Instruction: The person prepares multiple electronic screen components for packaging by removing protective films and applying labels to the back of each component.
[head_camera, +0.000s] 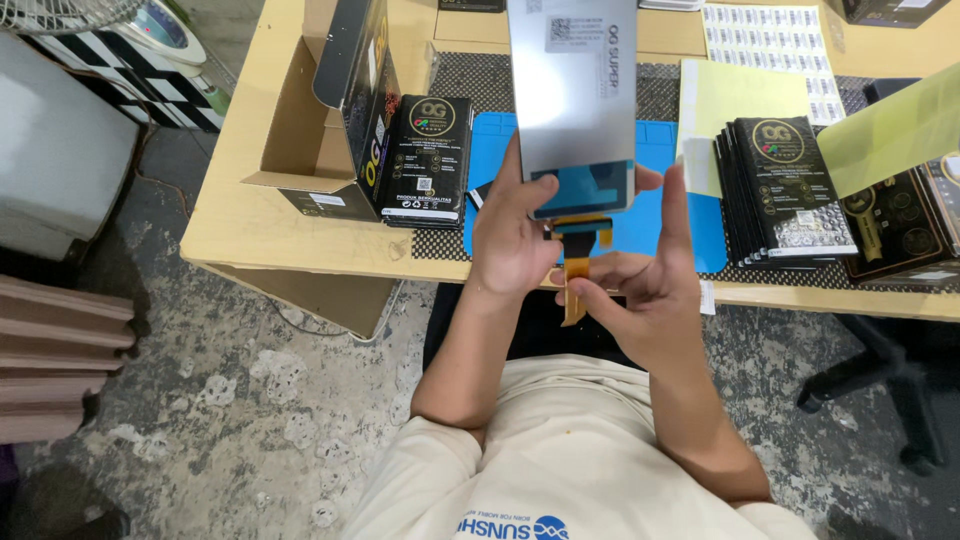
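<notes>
Phone display panel (572, 95) held upright over the blue mat (650, 215), long axis running away from the person, orange flex cable (576, 270) end pointing down twd the body. L hand (512, 240) grips panel's lower left edge, thumb on its face. R hand (645, 280) w/ fingers loosely open, touching lower right corner & the cable.

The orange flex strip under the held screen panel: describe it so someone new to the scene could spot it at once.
Start at the wooden table and its blue mat. In front of it, the left hand holds up a grey screen panel. The orange flex strip hangs from its lower edge, by the right hand; it is the only thin orange ribbon among the black boxes.
</notes>
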